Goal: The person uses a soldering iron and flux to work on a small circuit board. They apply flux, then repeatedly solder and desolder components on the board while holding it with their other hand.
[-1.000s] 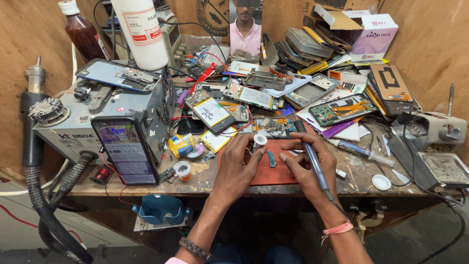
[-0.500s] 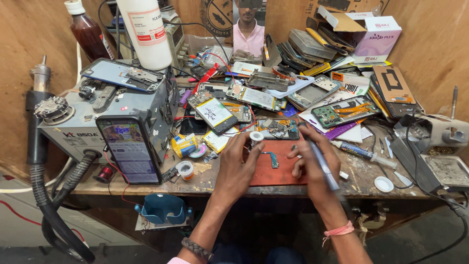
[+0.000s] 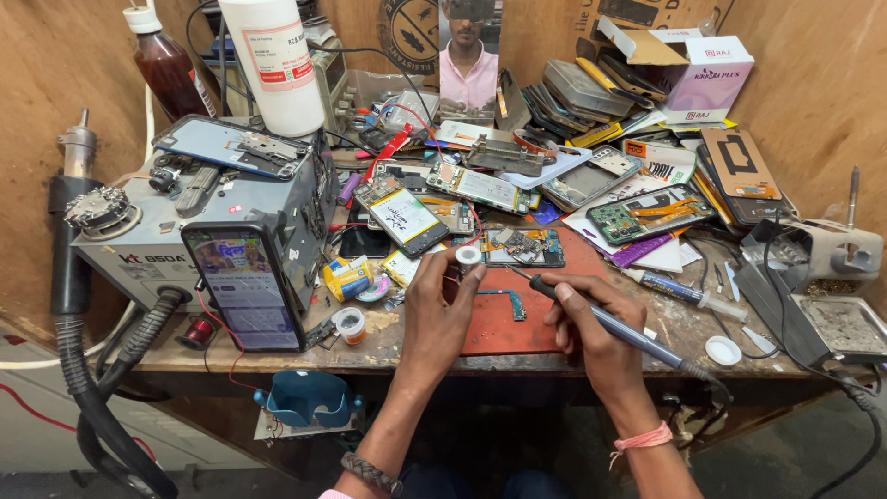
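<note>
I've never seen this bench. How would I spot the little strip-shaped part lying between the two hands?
Find the red mat at the front edge of the cluttered wooden bench. Between the left hand and the right hand, which holds a soldering iron, lies a small teal flex strip. It is thin, bent and alone on the mat, unlike the opened phones behind.

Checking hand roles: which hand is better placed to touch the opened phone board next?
Probably the right hand: it grips the soldering iron, tip pointing at the opened phone board. The left hand rests on the red mat.
</note>
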